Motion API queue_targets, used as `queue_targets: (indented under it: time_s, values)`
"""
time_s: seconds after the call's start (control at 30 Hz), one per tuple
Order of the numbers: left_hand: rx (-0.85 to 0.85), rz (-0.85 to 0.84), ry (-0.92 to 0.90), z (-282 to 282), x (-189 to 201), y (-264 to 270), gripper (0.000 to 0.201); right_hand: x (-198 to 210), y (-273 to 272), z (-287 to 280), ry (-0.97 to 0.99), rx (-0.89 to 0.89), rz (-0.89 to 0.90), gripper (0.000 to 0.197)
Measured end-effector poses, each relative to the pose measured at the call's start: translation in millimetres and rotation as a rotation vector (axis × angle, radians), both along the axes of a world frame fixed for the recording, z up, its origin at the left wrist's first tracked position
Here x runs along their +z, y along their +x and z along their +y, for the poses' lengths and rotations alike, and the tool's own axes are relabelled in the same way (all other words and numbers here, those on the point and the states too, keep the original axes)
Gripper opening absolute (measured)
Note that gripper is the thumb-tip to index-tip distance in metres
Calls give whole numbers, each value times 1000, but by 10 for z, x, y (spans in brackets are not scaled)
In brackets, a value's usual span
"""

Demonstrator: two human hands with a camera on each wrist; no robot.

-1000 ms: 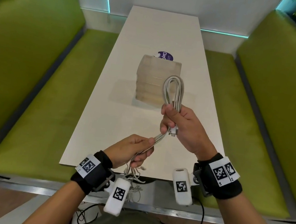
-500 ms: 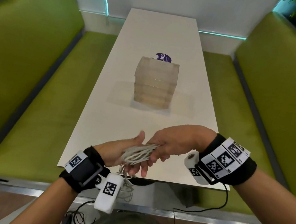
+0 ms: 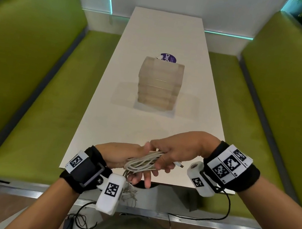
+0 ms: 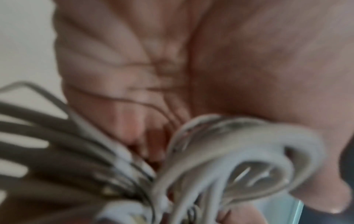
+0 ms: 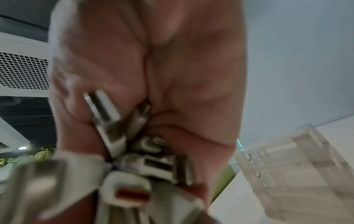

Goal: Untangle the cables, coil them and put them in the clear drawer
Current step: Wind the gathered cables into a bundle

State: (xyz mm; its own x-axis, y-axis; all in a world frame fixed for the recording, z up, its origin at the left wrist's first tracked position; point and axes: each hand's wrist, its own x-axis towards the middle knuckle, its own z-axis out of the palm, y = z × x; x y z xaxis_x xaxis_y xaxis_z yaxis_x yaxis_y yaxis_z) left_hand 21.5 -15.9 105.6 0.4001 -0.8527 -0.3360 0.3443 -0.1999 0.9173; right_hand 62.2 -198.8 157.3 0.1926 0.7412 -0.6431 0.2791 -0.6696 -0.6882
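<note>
A coil of white cables [image 3: 142, 163] lies sideways between both hands, just above the table's near edge. My right hand [image 3: 178, 150] grips one end of the coil from above, and a USB plug [image 3: 180, 165] sticks out past its fingers. My left hand [image 3: 121, 154] is under the coil, thumb over it, fingers stretched out below. More loose white cables [image 3: 130, 192] hang beneath the left hand. The left wrist view shows the coil's loop [image 4: 239, 151] under the thumb, blurred. Several plugs [image 5: 107, 115] sit bunched in the right palm. The clear drawer unit [image 3: 159, 84] stands mid-table, all drawers pushed in.
The long white table [image 3: 144, 129] runs away from me between two green benches [image 3: 38, 99]. A purple round label [image 3: 168, 58] lies behind the drawer unit. Black wires [image 3: 225, 210] trail from the wrist cameras over the table's near edge.
The right hand brought the coil down from upright in front of the drawer unit to the left hand at the near edge. The coil now lies flat across the left palm.
</note>
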Motion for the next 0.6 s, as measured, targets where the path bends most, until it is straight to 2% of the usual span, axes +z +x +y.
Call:
queue_targets:
  time_s: [0.07, 0.2, 0.3, 0.43, 0.47, 0.53, 0.6]
  values:
    - [-6, -46, 9, -14, -4, -12, 98, 1, 0, 9, -31, -9, 4, 22]
    - [123, -89, 126, -25, -23, -28, 66, 43, -16, -7, 1, -52, -126, 19]
    - [214, -104, 172, 12, -57, -23, 44, 4, -101, 35, 40, -49, -317, 18]
    - [242, -71, 169, 13, -84, -48, 36, -79, -110, 62, -47, 158, -746, 39]
    - [257, -58, 174, 12, -83, -48, 36, -105, -112, 65, -63, 170, -745, 47]
    - [262, -51, 193, 24, -76, -34, 36, -161, -152, 65, -68, 102, -615, 63]
    - [240, -53, 190, 43, -84, -23, 41, -224, -197, 51, -65, 19, -561, 62]
